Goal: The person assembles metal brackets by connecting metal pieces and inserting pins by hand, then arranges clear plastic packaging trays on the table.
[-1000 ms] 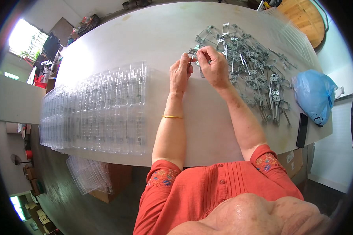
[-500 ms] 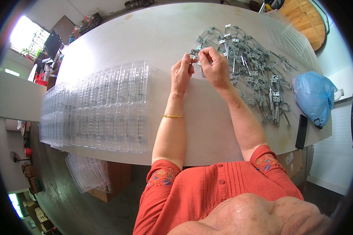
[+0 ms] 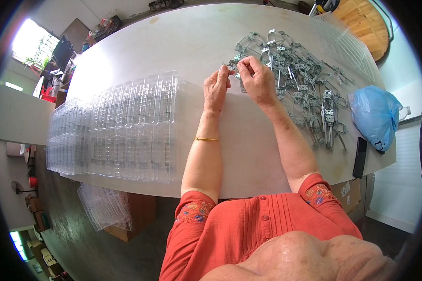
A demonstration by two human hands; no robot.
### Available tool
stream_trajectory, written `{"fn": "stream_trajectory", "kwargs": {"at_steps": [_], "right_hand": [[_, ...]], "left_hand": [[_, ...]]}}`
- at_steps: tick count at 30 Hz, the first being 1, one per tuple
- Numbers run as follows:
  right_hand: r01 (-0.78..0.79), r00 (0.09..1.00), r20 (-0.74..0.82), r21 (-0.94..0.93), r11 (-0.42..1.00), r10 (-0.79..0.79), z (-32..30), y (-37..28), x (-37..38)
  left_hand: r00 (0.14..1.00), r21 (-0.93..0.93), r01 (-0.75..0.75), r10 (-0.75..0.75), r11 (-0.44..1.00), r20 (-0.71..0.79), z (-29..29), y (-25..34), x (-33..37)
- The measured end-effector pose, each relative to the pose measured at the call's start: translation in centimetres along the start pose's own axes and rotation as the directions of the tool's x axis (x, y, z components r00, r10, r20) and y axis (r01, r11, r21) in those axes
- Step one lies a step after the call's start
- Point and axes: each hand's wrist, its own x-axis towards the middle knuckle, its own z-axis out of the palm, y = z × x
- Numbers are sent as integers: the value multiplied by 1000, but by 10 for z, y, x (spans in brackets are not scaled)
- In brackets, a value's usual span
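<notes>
Over the table, close to the near left edge of a heap of grey metal bracket assemblies, my two hands are side by side. My left hand is closed, thumb against fingers, on a small metal bracket part that pokes out beyond the fingertips. Pinched together, the fingers of my right hand meet the same part from the right. The fingers cover most of the part, so its full shape is hidden. The loose assemblies in the heap have rods and flat plates.
Clear plastic trays cover the table's left side, small parts showing in them. To the right are a tied blue plastic bag and a black phone. Another clear tray lies at the far right; more trays are below the table edge.
Both hands stay almost in place over the same spot. The fingertips of my left hand shift slightly around the metal part.
</notes>
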Motion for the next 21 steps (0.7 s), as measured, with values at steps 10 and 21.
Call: {"fn": "stream_trajectory", "kwargs": {"at_steps": [10, 21], "right_hand": [[-154, 984, 89, 16, 988, 152, -3, -6, -2], [-425, 890, 312, 300, 854, 333, -10, 11, 5]], "left_hand": [[998, 184, -56, 52, 981, 26, 1, 1, -4], [985, 250, -164, 147, 954, 86, 6, 3, -5]]}}
